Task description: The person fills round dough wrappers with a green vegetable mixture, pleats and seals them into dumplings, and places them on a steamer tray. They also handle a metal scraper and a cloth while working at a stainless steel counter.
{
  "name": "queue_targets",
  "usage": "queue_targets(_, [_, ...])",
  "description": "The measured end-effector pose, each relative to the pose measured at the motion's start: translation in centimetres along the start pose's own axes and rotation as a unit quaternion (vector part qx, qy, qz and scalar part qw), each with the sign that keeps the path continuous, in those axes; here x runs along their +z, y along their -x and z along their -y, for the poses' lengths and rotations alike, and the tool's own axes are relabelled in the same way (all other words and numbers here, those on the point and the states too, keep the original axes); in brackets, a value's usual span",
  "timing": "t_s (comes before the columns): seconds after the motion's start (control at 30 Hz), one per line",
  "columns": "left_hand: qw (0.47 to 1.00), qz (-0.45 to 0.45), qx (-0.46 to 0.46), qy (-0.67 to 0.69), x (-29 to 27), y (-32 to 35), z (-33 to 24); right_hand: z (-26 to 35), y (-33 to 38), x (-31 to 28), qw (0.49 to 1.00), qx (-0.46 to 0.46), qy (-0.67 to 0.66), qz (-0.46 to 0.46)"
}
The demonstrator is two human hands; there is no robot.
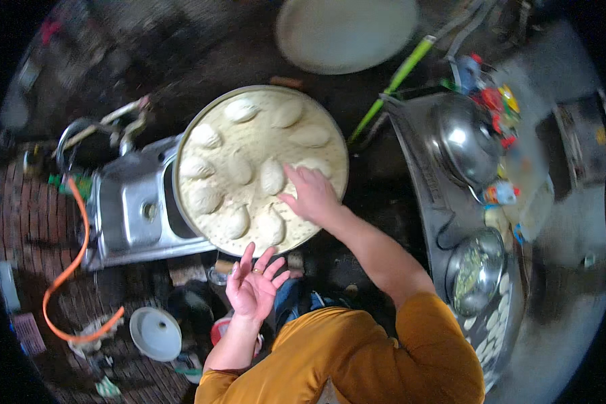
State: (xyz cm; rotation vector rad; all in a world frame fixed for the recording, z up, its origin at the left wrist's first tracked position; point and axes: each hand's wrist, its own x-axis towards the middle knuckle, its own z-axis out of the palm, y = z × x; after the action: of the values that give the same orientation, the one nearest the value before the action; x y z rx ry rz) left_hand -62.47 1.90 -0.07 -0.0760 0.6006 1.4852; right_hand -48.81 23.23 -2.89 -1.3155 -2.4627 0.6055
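Note:
Several pale, oval filled dough pieces lie spaced out on a large round tray (249, 138) with a speckled, floury surface. Over its right part reaches my right hand (314, 195), palm down, thumb and index finger apart. Their tips are beside a pleated dough piece (271, 176), and whether they touch it I cannot tell. Another dough piece (316, 165) is partly covered by that hand. Just off the near rim, my left hand (256, 291) is turned palm up with its fingers spread. It holds nothing, and a ring shows on one finger.
Under the tray's left side is a steel sink (141, 202); an orange hose (67, 276) curves beside it. At right, a counter carries a domed metal lid (466, 138) and a steel bowl of chopped greens (475, 273). A white bucket (155, 334) stands on the brick floor.

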Motion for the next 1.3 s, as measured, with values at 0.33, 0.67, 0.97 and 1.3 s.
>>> queue_targets(0.33, [0.943, 0.228, -0.179, -0.165, 8.7, -3.4, 11.4, -10.5, 35.3, -12.4, 0.963, 0.262, -0.042, -0.048])
queue_targets(0.67, [0.752, 0.496, -0.342, -0.267, 24.1, 6.6, 40.0, -21.8, 83.7, -9.3, 0.657, 0.701, 0.087, -0.263])
queue_targets(0.97, [0.124, 0.551, 0.359, -0.743, 22.0, -0.1, 67.4, -26.9, 105.4, -4.2, 0.464, 0.837, 0.089, -0.277])
queue_targets(1.3, [0.411, 0.491, -0.01, -0.768, 22.7, 3.8, 71.9, -29.7, 109.8, -5.5, 0.46, 0.826, -0.073, -0.318])
